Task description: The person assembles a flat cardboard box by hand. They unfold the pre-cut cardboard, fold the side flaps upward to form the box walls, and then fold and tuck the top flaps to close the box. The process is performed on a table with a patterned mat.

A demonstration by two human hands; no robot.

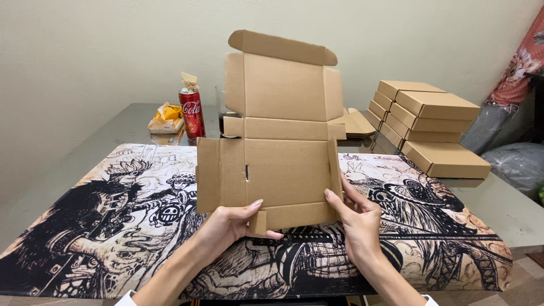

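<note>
I hold an unfolded brown cardboard box blank [283,141] upright over the printed desk mat [102,226]. Its lid flaps stand up at the top and a side flap hangs open on the left. My left hand [229,226] grips the blank's bottom edge, thumb on the front near a small tab. My right hand [357,218] holds the lower right corner, fingers pressed on the right side flap.
Folded cardboard boxes [428,122] are stacked at the right on the grey table [498,204]. A red drink can [192,113], a dark glass [222,116] and a yellow wrapper [167,116] stand behind the blank. Flat blanks [358,122] lie behind it. Bags sit far right.
</note>
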